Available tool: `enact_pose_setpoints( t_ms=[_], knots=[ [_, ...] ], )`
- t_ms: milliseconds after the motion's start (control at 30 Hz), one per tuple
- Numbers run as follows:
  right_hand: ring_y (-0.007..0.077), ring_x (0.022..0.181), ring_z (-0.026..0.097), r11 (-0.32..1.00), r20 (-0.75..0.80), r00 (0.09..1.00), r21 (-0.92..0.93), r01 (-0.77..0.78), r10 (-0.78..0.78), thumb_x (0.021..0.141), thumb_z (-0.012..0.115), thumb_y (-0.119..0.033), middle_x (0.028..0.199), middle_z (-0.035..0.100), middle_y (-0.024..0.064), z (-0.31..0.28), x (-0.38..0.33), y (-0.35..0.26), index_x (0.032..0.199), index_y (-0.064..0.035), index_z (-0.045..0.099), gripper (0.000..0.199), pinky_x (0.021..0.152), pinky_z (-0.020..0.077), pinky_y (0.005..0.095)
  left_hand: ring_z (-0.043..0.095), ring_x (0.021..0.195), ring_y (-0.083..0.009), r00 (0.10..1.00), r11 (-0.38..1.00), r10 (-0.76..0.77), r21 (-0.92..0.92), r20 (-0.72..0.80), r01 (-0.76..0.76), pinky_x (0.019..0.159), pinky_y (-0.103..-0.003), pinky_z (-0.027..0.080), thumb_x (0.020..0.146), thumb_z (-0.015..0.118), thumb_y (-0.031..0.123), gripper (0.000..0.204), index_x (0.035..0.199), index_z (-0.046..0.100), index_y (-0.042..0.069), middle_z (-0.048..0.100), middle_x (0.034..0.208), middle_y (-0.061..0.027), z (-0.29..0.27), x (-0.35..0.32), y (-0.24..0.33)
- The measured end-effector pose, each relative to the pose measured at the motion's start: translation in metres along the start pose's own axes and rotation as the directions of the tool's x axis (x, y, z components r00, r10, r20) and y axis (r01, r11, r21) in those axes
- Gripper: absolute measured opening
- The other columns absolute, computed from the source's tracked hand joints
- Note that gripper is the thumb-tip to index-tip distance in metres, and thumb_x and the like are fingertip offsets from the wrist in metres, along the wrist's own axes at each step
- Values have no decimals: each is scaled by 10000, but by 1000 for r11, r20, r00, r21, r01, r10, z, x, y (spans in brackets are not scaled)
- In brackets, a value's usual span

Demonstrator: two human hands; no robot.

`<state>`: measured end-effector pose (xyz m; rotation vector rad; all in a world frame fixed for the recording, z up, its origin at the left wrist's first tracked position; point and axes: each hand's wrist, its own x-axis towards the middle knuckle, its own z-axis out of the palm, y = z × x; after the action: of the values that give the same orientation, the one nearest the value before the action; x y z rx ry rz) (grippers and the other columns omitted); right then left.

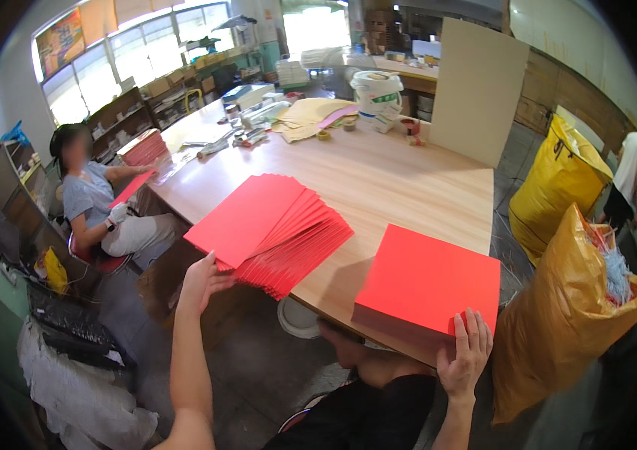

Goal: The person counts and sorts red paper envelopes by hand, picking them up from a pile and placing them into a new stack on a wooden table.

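The fanned-out pile of red sheets (pixel 273 229) lies on the wooden table (pixel 401 180), its near edge touching the left hand (pixel 202 281), whose fingers are loosely open against it. A neat red stack (pixel 427 281) sits just above the right hand (pixel 465 352), whose flat fingers press its near corner. Beside that hand stands a stuffed yellow sack (pixel 566 330).

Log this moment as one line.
left hand: on fanned red paper sheets | right hand: on squared red paper stack | surface: wooden table
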<state>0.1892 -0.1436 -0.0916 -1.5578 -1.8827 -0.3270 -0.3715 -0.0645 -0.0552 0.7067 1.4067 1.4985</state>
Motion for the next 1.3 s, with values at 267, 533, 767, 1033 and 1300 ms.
enact_pose_setpoints(
  t_ms=[267,533,767,1033,1300],
  knots=[
    [186,1259,621,391,41,612,734,-555,790,1080,629,-56,1401,651,91,30,-90,72,1437,1,617,362,1067,511,342,778,1057,-261,668,296,540,628,512,-720,886,-399,614,956,821,199,348,1269,746,67,788,1107,-121,115,-50,-105],
    [103,734,621,-171,734,532,640,-749,422,1087,746,-366,952,696,-7,65,-115,70,1263,-36,700,376,635,464,282,489,1541,-343,340,-342,339,452,877,-824,1306,-505,379,948,659,101,376,1314,730,50,618,1533,-180,147,91,-130],
    [60,624,466,-294,720,488,666,-686,494,1022,822,-361,888,639,-70,63,-111,57,1251,-77,715,381,568,316,256,544,1501,-343,291,-299,436,443,851,-845,1264,-484,438,1011,625,150,255,1186,774,39,657,1520,-165,141,92,-131],
    [251,1343,636,-234,674,594,724,-649,438,1083,718,-325,1471,672,112,62,-121,70,1538,28,568,595,1158,462,407,526,1522,-317,394,-289,440,543,807,-789,1272,-475,433,1002,662,137,291,1257,783,65,653,1556,-107,104,164,-129],
    [277,1362,621,-181,719,482,632,-754,500,1049,754,-406,1531,621,95,54,-125,78,1640,-69,476,735,1098,516,442,448,1581,-288,484,-435,306,573,819,-695,1319,-471,370,1055,608,198,319,1315,775,121,598,1625,-51,24,258,-81]
  ],
)
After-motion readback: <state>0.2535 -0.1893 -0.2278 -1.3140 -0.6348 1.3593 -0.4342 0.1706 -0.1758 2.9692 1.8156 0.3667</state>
